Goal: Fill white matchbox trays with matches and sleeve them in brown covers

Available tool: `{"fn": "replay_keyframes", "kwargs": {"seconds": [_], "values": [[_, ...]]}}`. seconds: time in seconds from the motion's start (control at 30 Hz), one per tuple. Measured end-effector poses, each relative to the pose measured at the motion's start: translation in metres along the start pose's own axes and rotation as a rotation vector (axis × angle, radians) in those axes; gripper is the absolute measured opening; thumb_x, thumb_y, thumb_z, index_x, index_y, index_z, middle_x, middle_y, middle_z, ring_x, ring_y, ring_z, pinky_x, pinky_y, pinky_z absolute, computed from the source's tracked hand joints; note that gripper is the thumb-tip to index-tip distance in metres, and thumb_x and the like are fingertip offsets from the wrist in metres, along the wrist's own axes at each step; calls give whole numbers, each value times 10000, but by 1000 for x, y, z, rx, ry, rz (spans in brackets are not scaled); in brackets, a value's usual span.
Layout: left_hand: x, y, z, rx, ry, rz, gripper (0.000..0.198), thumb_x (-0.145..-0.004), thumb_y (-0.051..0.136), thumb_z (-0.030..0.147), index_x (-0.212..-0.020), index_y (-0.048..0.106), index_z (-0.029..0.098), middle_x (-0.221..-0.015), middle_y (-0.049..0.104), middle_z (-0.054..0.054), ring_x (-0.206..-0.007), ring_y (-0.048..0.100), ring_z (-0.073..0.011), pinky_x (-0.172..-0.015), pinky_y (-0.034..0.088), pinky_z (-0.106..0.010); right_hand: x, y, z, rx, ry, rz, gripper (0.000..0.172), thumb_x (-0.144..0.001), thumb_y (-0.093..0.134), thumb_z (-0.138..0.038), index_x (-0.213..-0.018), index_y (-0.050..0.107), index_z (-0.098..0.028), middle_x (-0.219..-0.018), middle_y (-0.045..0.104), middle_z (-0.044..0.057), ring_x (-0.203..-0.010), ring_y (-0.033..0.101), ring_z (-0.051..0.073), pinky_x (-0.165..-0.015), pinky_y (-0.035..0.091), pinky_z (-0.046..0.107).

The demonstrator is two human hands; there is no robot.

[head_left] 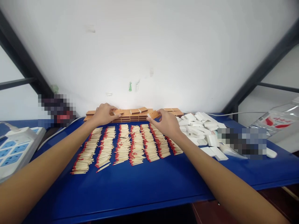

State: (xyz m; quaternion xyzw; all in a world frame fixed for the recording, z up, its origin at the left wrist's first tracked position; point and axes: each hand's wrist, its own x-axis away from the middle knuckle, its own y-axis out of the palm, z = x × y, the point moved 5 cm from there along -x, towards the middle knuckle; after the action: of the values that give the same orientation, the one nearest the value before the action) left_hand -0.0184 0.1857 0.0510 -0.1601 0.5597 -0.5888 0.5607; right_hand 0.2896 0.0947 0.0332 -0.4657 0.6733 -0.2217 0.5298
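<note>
Several rows of red-tipped matchsticks [130, 144] lie on the blue table [130, 186]. Behind them, against the white wall, stands a low stack of brown matchbox sleeves [134, 114]. My left hand [104, 113] reaches to the left part of that stack, fingers closed on a brown sleeve [118, 111] on top. My right hand [166, 123] is at the stack's right part, thumb and fingers pinching another brown sleeve [154, 115].
A heap of white inner trays [201, 126] lies right of the matches. A white and blue power strip [14, 146] sits at the left edge. A clear plastic bag [277, 119] lies far right. Dark metal frame bars flank the wall.
</note>
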Motion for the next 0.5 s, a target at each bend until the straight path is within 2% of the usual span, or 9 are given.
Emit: {"fn": "replay_keyframes", "kwargs": {"seconds": [0.1,0.17,0.2,0.3,0.37,0.43,0.5], "values": [[5,2,3,-58,13,19,468,-830,766,581,-1082,792,187,-1134,758,-160,-1140,637,-354,-1006,472,-517,3,0,-6,-15,-5,-7,473,-920,692,-647,-989,697,-179,-884,764,120,-808,690,293,-652,415,358],[18,0,18,-82,49,54,442,-892,720,545,-1139,770,182,-1222,737,-164,-1197,615,-349,-1051,450,-533,6,2,-11,-77,1,-16,478,-886,742,-646,-984,703,-181,-906,774,122,-821,697,293,-670,429,361],[27,-1,30,-86,84,69,414,-927,693,526,-1164,757,193,-1237,733,-145,-1205,612,-331,-1066,448,-520,8,2,-14,-130,6,-23,491,-866,761,-657,-980,706,-183,-909,777,118,-817,699,287,-676,436,361],[62,-3,81,-70,313,128,415,-952,710,508,-1216,713,188,-1147,757,-114,-1099,663,-294,-994,510,-463,18,4,-28,-348,7,-49,521,-831,780,-687,-981,711,-193,-903,775,95,-771,691,250,-673,463,353],[84,0,112,-52,398,154,394,-956,723,461,-1247,689,197,-1199,760,-109,-1107,686,-288,-987,526,-449,28,3,-41,-499,4,-73,509,-835,781,-667,-1020,710,-198,-900,769,80,-744,679,225,-667,481,347],[100,0,131,-40,416,261,353,-964,702,360,-1270,676,186,-1163,767,-112,-1074,707,-286,-979,539,-446,39,3,-54,-620,1,-114,484,-833,799,-626,-1049,703,-204,-920,768,71,-746,674,211,-674,499,346],[108,1,138,-38,415,351,309,-952,664,241,-1256,685,187,-1125,774,-105,-1045,716,-284,-959,546,-439,48,4,-64,-709,1,-153,479,-818,825,-600,-1061,687,-211,-951,770,63,-768,677,207,-692,515,349]]}}
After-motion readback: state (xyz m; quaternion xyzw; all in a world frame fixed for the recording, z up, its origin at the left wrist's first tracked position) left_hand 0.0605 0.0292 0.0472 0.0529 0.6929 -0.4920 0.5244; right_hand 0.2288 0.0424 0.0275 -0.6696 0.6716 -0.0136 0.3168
